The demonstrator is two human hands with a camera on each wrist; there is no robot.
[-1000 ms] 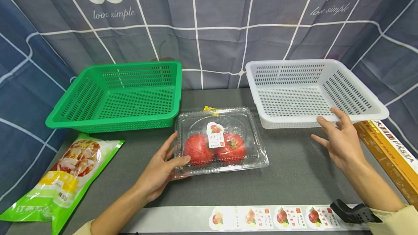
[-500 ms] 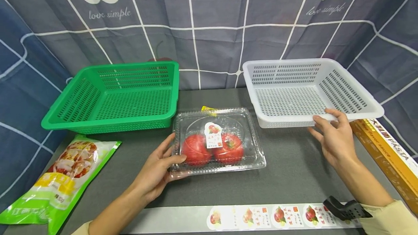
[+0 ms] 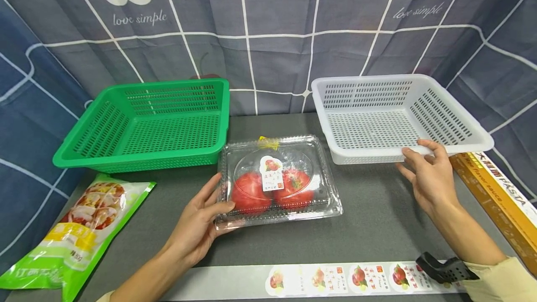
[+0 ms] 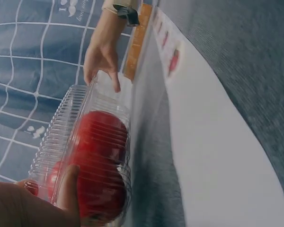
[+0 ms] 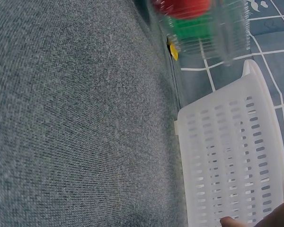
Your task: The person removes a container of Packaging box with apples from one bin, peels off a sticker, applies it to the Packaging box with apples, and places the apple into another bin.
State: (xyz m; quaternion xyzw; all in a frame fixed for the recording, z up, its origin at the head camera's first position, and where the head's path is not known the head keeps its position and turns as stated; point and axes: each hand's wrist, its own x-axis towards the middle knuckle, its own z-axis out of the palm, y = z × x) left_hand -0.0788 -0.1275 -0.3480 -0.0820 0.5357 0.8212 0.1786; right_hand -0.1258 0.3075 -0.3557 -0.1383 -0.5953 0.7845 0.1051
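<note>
My left hand (image 3: pixel 195 220) grips the left edge of a clear plastic clamshell box (image 3: pixel 327 195), thumb on top and fingers at the side and underneath. Two red tomatoes (image 3: pixel 251 192) lie inside, and a white label (image 3: pixel 272 174) with a red fruit picture is stuck on the lid. The left wrist view shows the box held up off the table. At the right, my right hand (image 3: pixel 434 181) pinches the front rim of a white plastic basket (image 3: pixel 369 153), with a finger over the rim and another against the outer wall (image 5: pixel 222 156).
A green basket (image 3: pixel 142 158) stands at the back left. In front of it lies a green-and-white food bag (image 3: pixel 84 227). A label strip (image 3: pixel 226 281) runs along the front edge. The pasta box (image 3: pixel 499 199) is at the far right. A small yellow packet (image 3: pixel 268 142) shows behind the clamshell.
The left hand tilts and shifts the clamshell box slightly left. My right hand stays at the white basket's rim. The whole head view has shifted a little.
</note>
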